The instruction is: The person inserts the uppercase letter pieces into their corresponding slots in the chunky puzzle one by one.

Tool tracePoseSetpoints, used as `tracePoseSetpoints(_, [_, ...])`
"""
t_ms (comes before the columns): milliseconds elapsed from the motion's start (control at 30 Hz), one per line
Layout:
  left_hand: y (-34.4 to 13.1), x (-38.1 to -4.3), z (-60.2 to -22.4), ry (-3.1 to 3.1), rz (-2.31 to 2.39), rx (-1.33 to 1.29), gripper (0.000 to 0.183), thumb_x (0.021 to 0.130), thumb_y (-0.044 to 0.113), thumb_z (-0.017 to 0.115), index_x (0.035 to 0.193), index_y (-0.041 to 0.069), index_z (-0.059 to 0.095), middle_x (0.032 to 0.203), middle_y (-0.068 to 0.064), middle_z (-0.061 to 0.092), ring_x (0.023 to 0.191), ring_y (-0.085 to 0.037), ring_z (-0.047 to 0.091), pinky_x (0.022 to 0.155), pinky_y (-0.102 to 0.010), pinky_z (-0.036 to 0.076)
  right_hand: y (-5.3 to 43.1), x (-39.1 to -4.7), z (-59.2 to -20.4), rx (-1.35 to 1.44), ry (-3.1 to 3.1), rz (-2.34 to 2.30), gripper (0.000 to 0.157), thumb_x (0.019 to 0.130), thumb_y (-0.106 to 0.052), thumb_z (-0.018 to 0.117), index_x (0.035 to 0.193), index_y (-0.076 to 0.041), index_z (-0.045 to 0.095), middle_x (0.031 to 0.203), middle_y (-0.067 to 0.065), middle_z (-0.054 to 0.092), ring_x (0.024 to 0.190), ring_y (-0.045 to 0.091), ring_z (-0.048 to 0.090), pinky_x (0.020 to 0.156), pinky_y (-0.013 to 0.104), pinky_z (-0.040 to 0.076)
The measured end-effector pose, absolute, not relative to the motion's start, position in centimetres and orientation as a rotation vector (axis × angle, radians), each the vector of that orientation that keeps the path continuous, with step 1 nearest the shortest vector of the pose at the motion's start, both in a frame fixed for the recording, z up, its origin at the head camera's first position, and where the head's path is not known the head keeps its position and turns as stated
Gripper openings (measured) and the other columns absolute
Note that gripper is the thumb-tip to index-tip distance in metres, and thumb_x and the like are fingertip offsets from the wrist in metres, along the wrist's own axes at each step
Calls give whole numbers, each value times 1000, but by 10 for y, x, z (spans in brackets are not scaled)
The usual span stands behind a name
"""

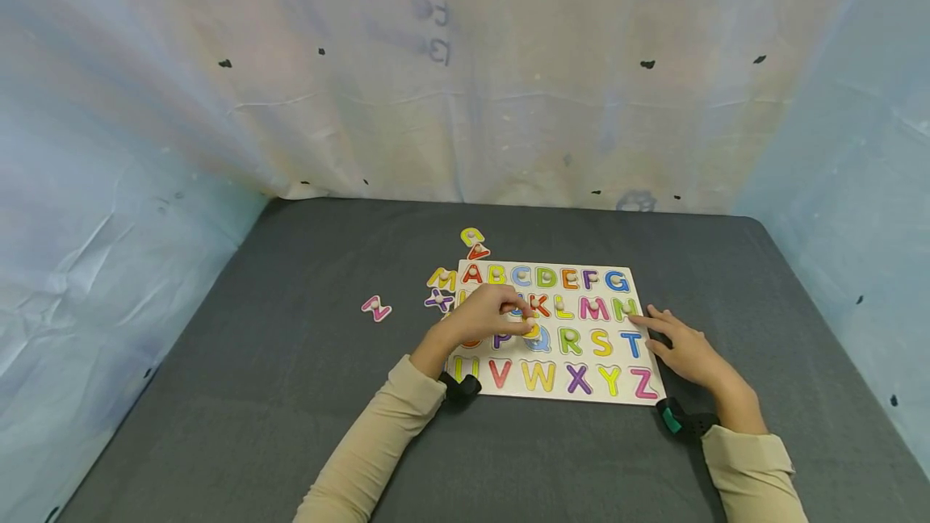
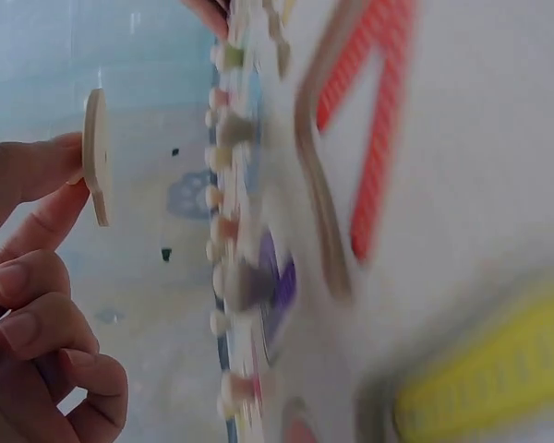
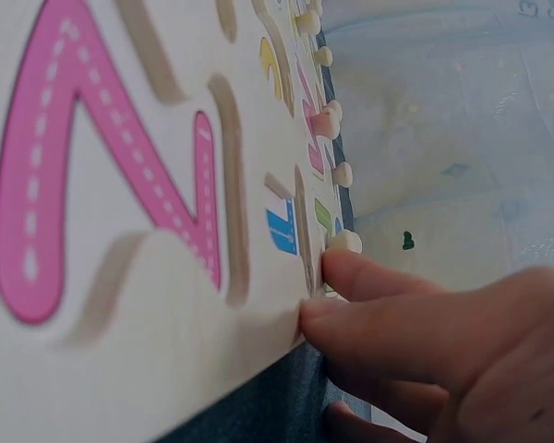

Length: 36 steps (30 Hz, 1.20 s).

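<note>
My left hand [image 1: 488, 315] pinches a yellow puzzle piece [image 1: 534, 332] by its knob, over the Q space of the alphabet puzzle board [image 1: 519, 394]. Seen edge-on in the left wrist view, the wooden piece [image 2: 96, 166] stands apart from the board; its letter is hidden. The other left fingers are curled. At the board's right edge, my right hand [image 1: 686, 349] rests with extended fingers, fingertips near the N piece [image 1: 623, 310] and the T [image 1: 631, 344]. Knobbed letters fill the top row, while the bottom row shows printed letters without knobs.
Left of the board lie loose pieces: a pink Z or N [image 1: 376, 308], a purple X [image 1: 439, 300] and a yellow M or W [image 1: 441, 278]. A red V-shaped piece [image 1: 478, 252] and a yellow-green one [image 1: 472, 236] lie beyond its far left corner. Dark cloth [image 1: 291, 394] covers the table.
</note>
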State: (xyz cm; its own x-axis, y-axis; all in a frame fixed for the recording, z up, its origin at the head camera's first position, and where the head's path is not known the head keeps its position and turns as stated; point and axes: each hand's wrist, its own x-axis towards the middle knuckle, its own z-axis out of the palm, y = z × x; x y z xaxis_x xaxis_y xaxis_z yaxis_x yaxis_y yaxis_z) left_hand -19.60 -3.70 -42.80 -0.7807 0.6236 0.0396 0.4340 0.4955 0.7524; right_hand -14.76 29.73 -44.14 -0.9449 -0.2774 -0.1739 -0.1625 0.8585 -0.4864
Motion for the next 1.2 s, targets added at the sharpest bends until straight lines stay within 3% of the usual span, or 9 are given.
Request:
tracePoseSetpoints(200, [-21, -192, -425, 2492, 1145, 926, 13, 85, 19, 72, 95, 12, 76, 89, -5, 68, 76, -17, 50, 67, -16, 35, 297, -148, -442, -335, 2803, -687, 47, 93, -12, 57, 139, -4, 49, 148, 37, 29, 136, 61, 22, 96, 82, 15])
tracePoseSetpoints(367, [-8, -189, -424, 2474, 1170, 921, 12, 85, 18, 72, 95, 11, 75, 98, -5, 71, 95, -22, 62, 83, -19, 46, 298, -148, -443, -338, 2804, -685, 47, 93, -13, 57, 139, -4, 49, 148, 37, 29, 136, 61, 23, 97, 82, 15])
tracePoseSetpoints(467, [0, -188, -424, 2466, 1181, 897, 12, 85, 19, 73, 94, 11, 75, 98, -4, 72, 93, -20, 61, 82, -17, 45, 298, -148, -443, -345, 2803, -683, 47, 93, -13, 57, 139, -4, 49, 148, 37, 29, 136, 61, 23, 96, 82, 16])
tracePoseSetpoints(667, [17, -189, -429, 2482, 1168, 889, 12, 83, 22, 75, 92, 13, 76, 89, -2, 70, 75, -10, 44, 66, -15, 32, 298, -148, -443, -348, 2805, -682, 46, 93, -13, 57, 138, -5, 50, 148, 37, 29, 136, 61, 23, 96, 82, 16])
tracePoseSetpoints(900, [33, -189, -437, 2470, 1167, 771, 14, 82, 25, 76, 92, 15, 76, 102, 1, 73, 97, -8, 59, 83, -14, 43, 296, -148, -443, -327, 2794, -681, 47, 94, -14, 57, 139, -5, 49, 148, 37, 28, 136, 61, 22, 96, 82, 15])
tracePoseSetpoints(1033, [43, -189, -439, 2486, 1159, 710, 14, 81, 27, 77, 90, 17, 76, 100, 2, 72, 95, -9, 58, 78, -15, 42, 297, -148, -443, -326, 2798, -679, 47, 94, -14, 57, 139, -5, 49, 148, 37, 28, 136, 61, 22, 96, 82, 15])
tracePoseSetpoints(1200, [57, -188, -437, 2512, 1111, 620, 12, 80, 30, 78, 87, 20, 76, 106, 6, 72, 108, -12, 64, 81, -15, 43, 298, -148, -442, -334, 2796, -683, 47, 94, -13, 57, 139, -4, 49, 148, 38, 28, 136, 62, 22, 96, 82, 15])
